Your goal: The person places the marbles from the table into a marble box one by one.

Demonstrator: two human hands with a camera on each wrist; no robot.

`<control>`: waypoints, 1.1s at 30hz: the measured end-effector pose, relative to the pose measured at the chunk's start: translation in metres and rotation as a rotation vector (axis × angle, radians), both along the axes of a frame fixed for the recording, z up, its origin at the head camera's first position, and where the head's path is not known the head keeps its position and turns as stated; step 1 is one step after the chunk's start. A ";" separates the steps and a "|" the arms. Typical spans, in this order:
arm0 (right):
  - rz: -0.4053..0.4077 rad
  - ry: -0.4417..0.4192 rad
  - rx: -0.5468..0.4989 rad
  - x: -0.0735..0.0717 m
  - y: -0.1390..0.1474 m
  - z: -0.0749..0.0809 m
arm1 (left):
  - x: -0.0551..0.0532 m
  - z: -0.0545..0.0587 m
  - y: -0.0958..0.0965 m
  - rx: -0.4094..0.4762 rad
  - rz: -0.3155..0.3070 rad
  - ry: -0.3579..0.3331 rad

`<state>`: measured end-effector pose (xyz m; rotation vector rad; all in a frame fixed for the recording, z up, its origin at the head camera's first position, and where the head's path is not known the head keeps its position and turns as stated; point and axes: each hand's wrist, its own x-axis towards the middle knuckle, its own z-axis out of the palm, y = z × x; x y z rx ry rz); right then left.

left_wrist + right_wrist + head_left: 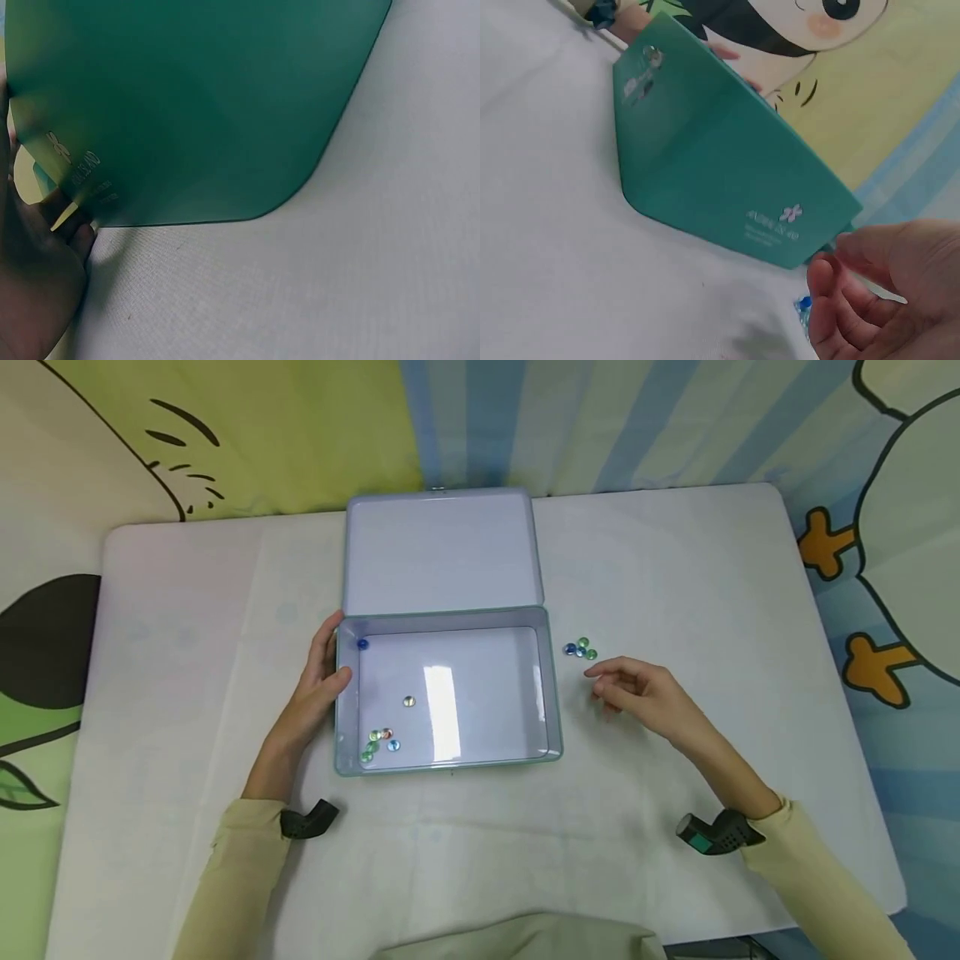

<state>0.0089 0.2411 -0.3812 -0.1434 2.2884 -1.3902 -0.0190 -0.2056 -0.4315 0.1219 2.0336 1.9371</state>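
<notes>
We see a white worktop (690, 577) with rounded corners, set against printed curtains (645, 410): blue and pale stripes behind, yellow-green to the left, and cartoon figures at both sides, one with orange feet. On the worktop we have a rectangular box (450, 767), pale inside and green outside, its lid (442, 552) laid back beyond the far rim.

At the box's left wall, our left hand (309, 693) is clamped on the side, thumb over the rim and fingers along the outside. Our right hand (641, 695) is to the right of the box, fingers loosely bent, thumb tip and index tip slightly apart, just beside a small cluster of blue and green glass marbles (581, 652) on the worktop.

Inside the box, a blue marble (363, 644) lies at the far left corner, a clear marble (408, 701) nearer the middle, and five mixed marbles (372, 747) toward the near left corner.

In the right wrist view, the green wall carries a pale flower emblem (790, 214) beside white lettering (772, 225), with smaller lines below, too blurred for us to read.
</notes>
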 end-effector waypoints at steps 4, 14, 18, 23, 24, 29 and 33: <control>-0.059 0.123 0.154 -0.010 0.003 -0.014 | 0.000 0.000 0.000 -0.009 -0.005 -0.007; -0.086 0.321 0.341 -0.026 0.001 -0.032 | 0.000 -0.003 -0.001 -0.027 0.006 0.024; -0.070 0.342 0.382 -0.028 -0.002 -0.036 | 0.001 -0.004 -0.001 -0.022 0.008 0.021; -0.055 0.379 0.436 -0.030 -0.006 -0.038 | 0.001 -0.003 0.000 -0.017 0.009 0.017; -0.052 0.389 0.444 -0.030 -0.006 -0.038 | 0.000 -0.003 0.000 -0.017 0.009 0.017; -0.051 0.381 0.436 -0.030 -0.006 -0.033 | -0.001 -0.002 0.000 -0.014 0.008 0.023; -0.068 0.313 0.389 -0.026 -0.003 -0.025 | -0.001 -0.002 0.000 -0.018 0.005 0.024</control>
